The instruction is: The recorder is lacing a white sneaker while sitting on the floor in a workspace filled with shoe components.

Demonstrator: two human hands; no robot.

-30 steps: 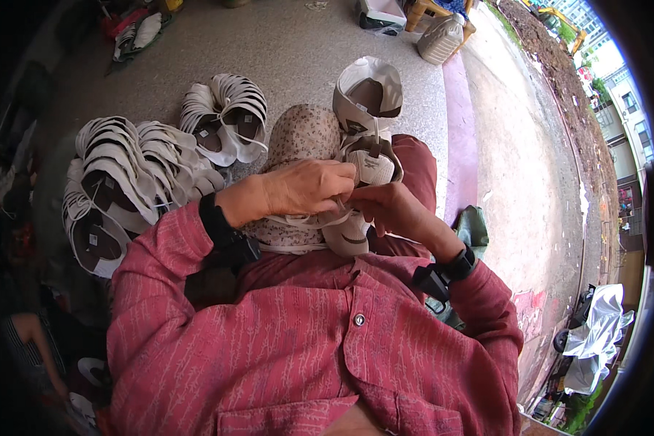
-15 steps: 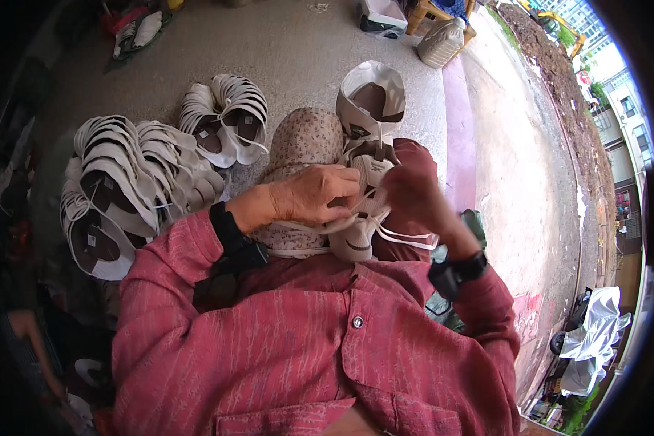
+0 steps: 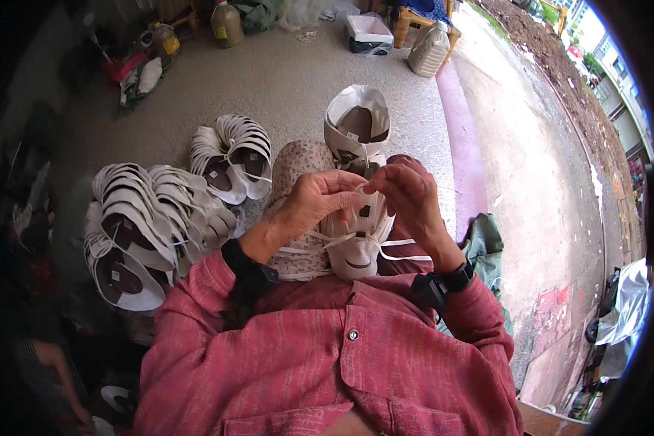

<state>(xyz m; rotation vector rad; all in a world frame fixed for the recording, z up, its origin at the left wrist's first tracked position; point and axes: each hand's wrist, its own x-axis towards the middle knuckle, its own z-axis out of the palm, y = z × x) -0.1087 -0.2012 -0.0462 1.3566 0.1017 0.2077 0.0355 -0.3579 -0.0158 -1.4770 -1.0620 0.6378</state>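
Lying toe toward person in head view, beige shoe is flanked by floral cloth; above it left hand and right hand are held curled, nearly meeting; whether white lace is pinched by either cannot be told; pale shoe upper is seen just beyond; shoe stacks are nested at left.

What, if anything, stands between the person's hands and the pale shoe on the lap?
Nothing visible does: the left hand and right hand are over the pale shoe. A loose white lace trails beside its toe, clear of both hands.
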